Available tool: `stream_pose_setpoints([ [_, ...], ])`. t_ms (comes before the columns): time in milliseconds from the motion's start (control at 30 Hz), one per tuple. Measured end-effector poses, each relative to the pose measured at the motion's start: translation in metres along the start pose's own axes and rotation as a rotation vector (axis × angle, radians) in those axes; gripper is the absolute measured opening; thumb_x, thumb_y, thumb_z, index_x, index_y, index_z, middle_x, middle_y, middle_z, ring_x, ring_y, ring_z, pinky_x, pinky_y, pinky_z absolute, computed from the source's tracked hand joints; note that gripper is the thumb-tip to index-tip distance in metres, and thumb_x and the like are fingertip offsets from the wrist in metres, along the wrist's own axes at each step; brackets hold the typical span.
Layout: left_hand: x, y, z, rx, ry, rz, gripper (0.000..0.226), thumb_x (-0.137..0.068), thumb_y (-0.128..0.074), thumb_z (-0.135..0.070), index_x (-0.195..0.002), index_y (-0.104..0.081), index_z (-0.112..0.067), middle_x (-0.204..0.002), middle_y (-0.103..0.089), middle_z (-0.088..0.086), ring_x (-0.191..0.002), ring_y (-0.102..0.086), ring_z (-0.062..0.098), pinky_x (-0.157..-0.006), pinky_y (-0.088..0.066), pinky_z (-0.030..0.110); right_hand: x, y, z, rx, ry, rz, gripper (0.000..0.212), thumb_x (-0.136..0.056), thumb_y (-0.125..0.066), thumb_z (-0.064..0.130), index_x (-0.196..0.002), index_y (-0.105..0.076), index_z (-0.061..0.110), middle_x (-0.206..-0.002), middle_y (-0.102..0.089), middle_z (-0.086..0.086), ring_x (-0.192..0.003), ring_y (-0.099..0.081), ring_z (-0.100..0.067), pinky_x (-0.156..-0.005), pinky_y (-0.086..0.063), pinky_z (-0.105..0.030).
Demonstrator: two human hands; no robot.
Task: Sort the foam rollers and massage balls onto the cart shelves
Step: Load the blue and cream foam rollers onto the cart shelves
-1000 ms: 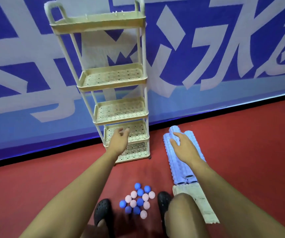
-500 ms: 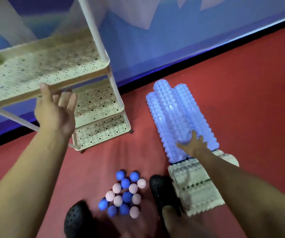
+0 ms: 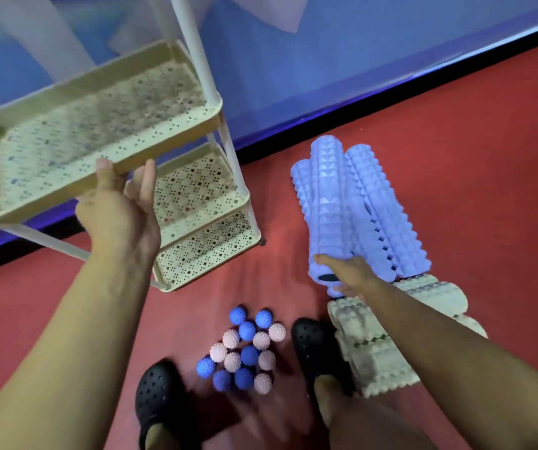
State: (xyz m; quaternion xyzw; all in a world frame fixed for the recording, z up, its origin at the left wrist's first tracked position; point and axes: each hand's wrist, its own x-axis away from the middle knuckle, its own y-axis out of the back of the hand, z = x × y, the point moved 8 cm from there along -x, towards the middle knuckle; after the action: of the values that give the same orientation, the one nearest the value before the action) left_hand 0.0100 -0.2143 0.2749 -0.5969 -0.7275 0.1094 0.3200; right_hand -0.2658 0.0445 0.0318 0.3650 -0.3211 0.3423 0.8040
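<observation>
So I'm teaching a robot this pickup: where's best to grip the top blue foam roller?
At its near end, coming from the near side as the right hand does: the blue foam roller lies lengthwise atop the others with that end exposed and raised.

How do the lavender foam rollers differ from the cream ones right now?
The ridged lavender foam rollers lie farther from the person, next to the cream wire cart; the ridged cream foam rollers lie nearer, by the black shoe. The right hand grips one lavender roller's near end; no hand touches the cream ones. Both are bumpy cylinders on the red floor.
</observation>
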Motion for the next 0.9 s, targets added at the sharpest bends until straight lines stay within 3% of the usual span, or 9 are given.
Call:
stream_pose_setpoints([
  [100, 0.018, 0.021, -0.011, -0.011, 0.043, -0.001, 0.014, -0.103, -0.058, -0.012, -0.102, -0.047, -0.003, -0.108, -0.051, 0.017, -0.086, -0.071, 0.023, -0.087, -0.062, 0.042, 0.053, -0.016, 0.015, -0.105, 0.014, 0.191, 0.073, -0.068, -0.079, 0.068, -0.118, -0.063, 0.018, -0.109, -0.07, -0.003, -0.086, -0.074, -0.025, -0.086, -0.061, -0.042],
  [167, 0.027, 0.035, -0.019, -0.023, 0.082, 0.028, 0.027, -0.103, -0.058, -0.013, -0.122, -0.047, 0.002, -0.118, -0.053, 0.018, -0.1, -0.071, 0.028, -0.085, -0.062, 0.041, 0.082, -0.009, 0.017, -0.088, 0.047, 0.171, 0.069, -0.07, -0.078, 0.067, -0.115, -0.064, 0.017, -0.109, -0.07, -0.004, -0.087, -0.072, -0.024, -0.08, -0.061, -0.038],
  [233, 0.038, 0.044, -0.022, -0.066, 0.117, 0.054, 0.038, -0.103, -0.057, -0.015, -0.133, -0.045, 0.006, -0.126, -0.054, 0.02, -0.106, -0.071, 0.031, -0.085, -0.062, 0.041, 0.103, 0.007, 0.015, -0.025, 0.083, 0.057, 0.081, -0.06, -0.08, 0.071, -0.115, -0.065, 0.013, -0.109, -0.07, -0.005, -0.087, -0.07, -0.024, -0.071, -0.058, -0.034],
  [367, 0.058, 0.05, -0.022, -0.139, 0.201, 0.112, 0.034, -0.104, -0.055, -0.018, -0.13, -0.045, 0.003, -0.129, -0.055, 0.018, -0.115, -0.068, 0.031, -0.093, -0.059, 0.045, 0.148, 0.047, 0.012, 0.1, 0.166, -0.158, 0.111, -0.04, -0.074, 0.08, -0.122, -0.06, 0.006, -0.096, -0.07, -0.005, -0.083, -0.068, -0.024, -0.072, -0.057, -0.037],
  [500, 0.063, 0.056, -0.031, -0.144, 0.265, 0.146, 0.038, -0.106, -0.052, -0.018, -0.137, -0.044, 0.002, -0.149, -0.046, 0.023, -0.116, -0.068, 0.03, -0.097, -0.058, 0.044, 0.193, 0.09, 0.025, 0.096, 0.263, -0.366, 0.111, -0.055, -0.073, 0.077, -0.135, -0.049, 0.003, -0.131, -0.058, -0.018, -0.112, -0.062, -0.034, -0.089, -0.053, -0.045],
  [600, 0.059, 0.062, -0.042, -0.143, 0.265, 0.122, 0.047, -0.106, -0.049, -0.011, -0.15, -0.037, 0.0, -0.154, -0.045, 0.017, -0.114, -0.07, 0.027, -0.093, -0.06, 0.036, 0.218, 0.105, 0.025, 0.068, 0.296, -0.415, 0.103, -0.069, -0.073, 0.066, -0.143, -0.039, 0.004, -0.141, -0.048, -0.02, -0.119, -0.055, -0.036, -0.091, -0.05, -0.045],
  [667, 0.054, 0.066, -0.048, -0.129, 0.273, 0.112, 0.045, -0.106, -0.051, -0.01, -0.148, -0.04, -0.002, -0.148, -0.053, 0.016, -0.109, -0.072, 0.025, -0.087, -0.062, 0.032, 0.228, 0.105, 0.021, 0.032, 0.295, -0.439, 0.101, -0.07, -0.073, 0.064, -0.143, -0.039, 0.004, -0.142, -0.047, -0.02, -0.122, -0.054, -0.036, -0.094, -0.05, -0.046],
  [800, 0.05, 0.07, -0.048, -0.149, 0.346, 0.134, 0.027, -0.106, -0.049, -0.009, -0.13, -0.053, 0.0, -0.14, -0.057, 0.017, -0.109, -0.072, 0.027, -0.09, -0.061, 0.036, 0.237, 0.096, 0.018, -0.059, 0.263, -0.42, 0.102, -0.05, -0.068, 0.071, -0.124, -0.048, 0.004, -0.125, -0.058, -0.015, -0.109, -0.061, -0.036, -0.088, -0.057, -0.054],
  [900, 0.051, 0.068, -0.042, -0.259, 0.384, 0.216, 0.023, -0.106, -0.051, -0.02, -0.114, -0.057, 0.001, -0.128, -0.062, 0.019, -0.108, -0.072, 0.026, -0.089, -0.061, 0.035, 0.241, 0.094, 0.018, -0.017, 0.236, -0.397, 0.115, -0.049, -0.07, 0.073, -0.138, -0.042, 0.006, -0.132, -0.052, -0.016, -0.111, -0.058, -0.035, -0.087, -0.057, -0.054],
])
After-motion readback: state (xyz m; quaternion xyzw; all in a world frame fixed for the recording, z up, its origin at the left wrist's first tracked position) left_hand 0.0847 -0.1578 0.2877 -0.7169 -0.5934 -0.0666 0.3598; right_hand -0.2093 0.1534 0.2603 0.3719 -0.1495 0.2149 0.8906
